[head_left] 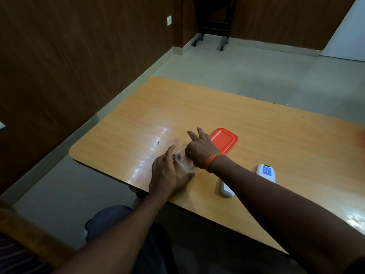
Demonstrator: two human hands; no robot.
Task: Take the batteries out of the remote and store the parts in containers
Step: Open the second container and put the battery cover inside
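At a wooden table point(256, 123), the right hand point(201, 149) pinches a small dark battery point(189, 155) over a clear tub point(184, 162); the left hand point(167, 175), fingers spread, steadies it. The remote point(265, 173) lies nearby, apparently opened; the red lid point(224, 140) is not yet fitted.

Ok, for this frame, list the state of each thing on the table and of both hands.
clear container: open, lid off, upright on the table.
orange lid: off, lying flat beyond the container.
battery: small dark item at the right fingertips, over the container.
remote: lying flat, partly hidden by the right forearm.
left hand: steadying the container's near side.
right hand: pinching the battery.
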